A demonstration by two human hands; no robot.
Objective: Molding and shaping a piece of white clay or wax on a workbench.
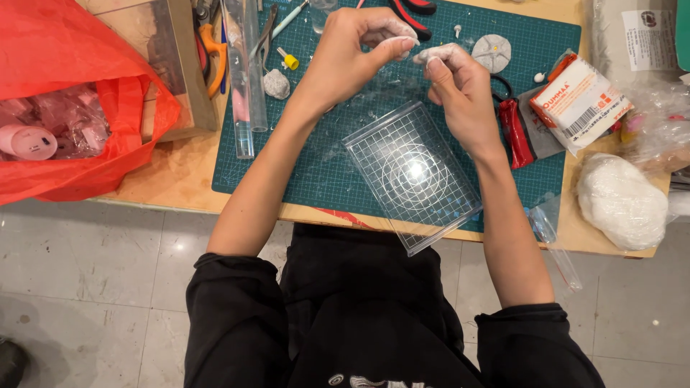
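Over the green cutting mat (338, 165), the left hand (352, 50) and right hand (460, 90) pinch what looks like white clay (430, 53), apparently shaping it; pressing gently seems next.

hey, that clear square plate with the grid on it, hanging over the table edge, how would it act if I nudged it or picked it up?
The clear gridded plate looks flat and rigid, so it would probably lift without bending. One corner overhangs the table edge, so a nudge toward you might tip it off. Its glossy surface catches glare and may be slippery, especially for clay-dusted fingertips.
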